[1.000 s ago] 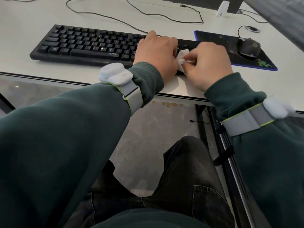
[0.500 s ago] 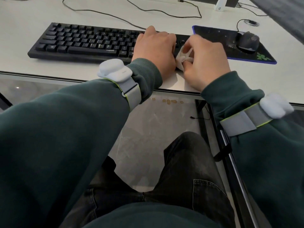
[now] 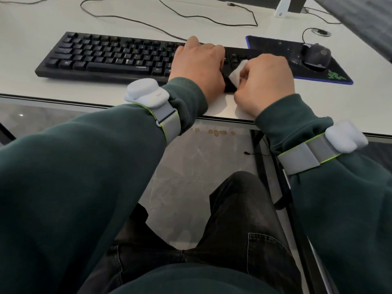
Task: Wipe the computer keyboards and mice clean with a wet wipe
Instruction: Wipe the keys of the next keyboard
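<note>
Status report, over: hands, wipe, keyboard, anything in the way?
Left hand resting on keyboard, fingers hidden. Right hand pinching wet wipe at keyboard's right end. Mouse apart on its mat; nothing blocking.

A white desk carries a black mouse pad with a blue border and a green logo at its near right corner, lying toward the desk's right edge. Behind it sits a round cable grommet. A black cable loops along the far edge, near a white stand. Yellowish spots mark the grey floor below the near edge.
</note>
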